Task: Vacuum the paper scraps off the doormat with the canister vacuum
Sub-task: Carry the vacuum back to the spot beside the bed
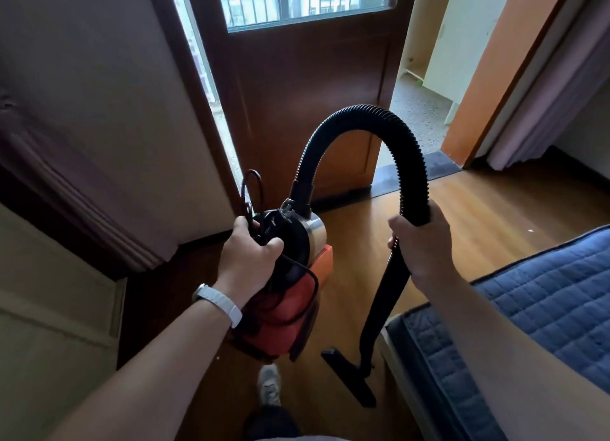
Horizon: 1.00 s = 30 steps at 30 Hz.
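Two hands full, canister vacuum (290, 308) lifted.
My left hand (251, 259) grips its handle mid-frame, my right hand (424, 242) wraps the hose (363, 113); keep the nozzle (350, 378) low, walk to the dark doormat (439, 166) centre-right.

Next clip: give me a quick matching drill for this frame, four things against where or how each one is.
Things:
1 hose
2 canister vacuum
3 floor nozzle
4 quilted mattress

States:
A carried by the left hand
B blue, at the right edge
C arches upward, gripped by the right hand
D low down, at the end of the wand

Pairs: 1-C, 2-A, 3-D, 4-B
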### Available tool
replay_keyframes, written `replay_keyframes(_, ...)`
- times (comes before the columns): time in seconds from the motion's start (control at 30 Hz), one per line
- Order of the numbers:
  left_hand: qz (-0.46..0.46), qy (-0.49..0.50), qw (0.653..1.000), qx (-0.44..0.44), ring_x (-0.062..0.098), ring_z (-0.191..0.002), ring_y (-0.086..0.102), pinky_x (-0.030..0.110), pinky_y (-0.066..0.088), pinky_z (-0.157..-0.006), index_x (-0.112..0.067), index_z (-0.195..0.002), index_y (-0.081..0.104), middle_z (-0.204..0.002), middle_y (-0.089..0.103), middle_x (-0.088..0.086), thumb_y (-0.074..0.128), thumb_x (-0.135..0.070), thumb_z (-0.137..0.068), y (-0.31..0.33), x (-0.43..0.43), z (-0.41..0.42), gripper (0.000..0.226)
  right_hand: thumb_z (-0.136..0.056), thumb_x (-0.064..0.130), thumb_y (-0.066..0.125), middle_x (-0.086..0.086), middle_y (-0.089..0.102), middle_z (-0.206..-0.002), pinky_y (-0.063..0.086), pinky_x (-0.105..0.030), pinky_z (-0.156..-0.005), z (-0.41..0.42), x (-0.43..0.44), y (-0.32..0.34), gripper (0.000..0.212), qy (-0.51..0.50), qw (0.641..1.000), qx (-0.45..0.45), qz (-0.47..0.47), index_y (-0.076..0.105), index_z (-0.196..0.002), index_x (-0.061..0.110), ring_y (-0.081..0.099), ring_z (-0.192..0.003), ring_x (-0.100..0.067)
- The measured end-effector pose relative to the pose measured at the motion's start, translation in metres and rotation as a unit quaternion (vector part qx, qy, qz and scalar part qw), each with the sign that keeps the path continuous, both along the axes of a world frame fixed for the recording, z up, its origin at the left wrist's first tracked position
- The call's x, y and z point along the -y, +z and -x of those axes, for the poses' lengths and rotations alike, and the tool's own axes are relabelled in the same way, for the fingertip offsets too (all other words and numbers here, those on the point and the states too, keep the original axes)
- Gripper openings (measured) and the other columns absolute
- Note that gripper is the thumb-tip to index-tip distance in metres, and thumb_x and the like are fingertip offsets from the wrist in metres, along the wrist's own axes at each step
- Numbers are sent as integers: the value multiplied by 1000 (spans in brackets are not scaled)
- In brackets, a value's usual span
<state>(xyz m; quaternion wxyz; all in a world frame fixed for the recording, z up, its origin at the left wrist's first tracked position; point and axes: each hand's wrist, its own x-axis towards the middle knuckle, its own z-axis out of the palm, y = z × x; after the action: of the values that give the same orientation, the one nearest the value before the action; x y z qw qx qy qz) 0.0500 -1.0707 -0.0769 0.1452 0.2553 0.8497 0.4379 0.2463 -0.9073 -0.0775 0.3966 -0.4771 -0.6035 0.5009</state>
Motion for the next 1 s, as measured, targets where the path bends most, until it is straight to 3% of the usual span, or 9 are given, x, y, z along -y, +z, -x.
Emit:
replay_keyframes(0.3, 10, -59, 998, 27, 18, -77, 62, 35, 51, -70, -21, -98, 53, -83, 65, -2, 68, -27, -77, -28, -112, 110, 27, -75, 11, 66, 7, 50, -56, 50, -39, -55, 93, -85, -15, 19, -51, 999, 12, -7, 49, -79, 19, 56, -51, -23)
replay_keyframes(0.47, 16, -91, 995, 32, 9, -74, 57, 30, 42, -69, -21, -101, 52, -82, 63, -8, 69, -27, -78, -27, -180, 177, 29, -77, 11, 65, -3, 50, -64, 50, -41, -57, 143, -132, -10, 17, -84, 996, 19, -6, 49, -81, 15, 55, -53, -24)
replay_keyframes(0.6, 21, -136, 990, 32, 11, -78, 61, 32, 48, -70, -24, -101, 52, -84, 65, -7, 68, -28, -77, -24, -228, 217, 29, -78, 6, 65, 0, 50, -61, 47, -36, -53, 169, -163, -7, 20, -130, 991, 17, -20, 49, -78, 18, 54, -50, -22)
replay_keyframes(0.73, 20, -163, 986, 30, 5, -74, 59, 26, 43, -61, -23, -101, 52, -82, 65, -7, 69, -25, -79, -21, -267, 238, 27, -78, 5, 65, -4, 51, -63, 47, -36, -53, 180, -190, -7, 16, -155, 988, 8, -15, 51, -82, 11, 53, -51, -22)
replay_keyframes(0.87, 29, -171, 984, 38, 8, -77, 59, 31, 43, -70, -23, -100, 53, -84, 65, -8, 69, -26, -78, -23, -312, 247, 27, -77, 10, 65, -6, 54, -67, 49, -36, -54, 187, -229, -12, 15, -172, 985, 19, -14, 52, -84, 12, 56, -52, -23)
replay_keyframes(1.0, 36, -189, 980, 45, 8, -76, 60, 31, 45, -67, -22, -100, 54, -84, 66, -7, 70, -25, -79, -30, -359, 241, 26, -78, 9, 65, -8, 55, -68, 49, -36, -54, 184, -273, -21, 15, -190, 982, 11, -7, 53, -87, 8, 56, -52, -22)
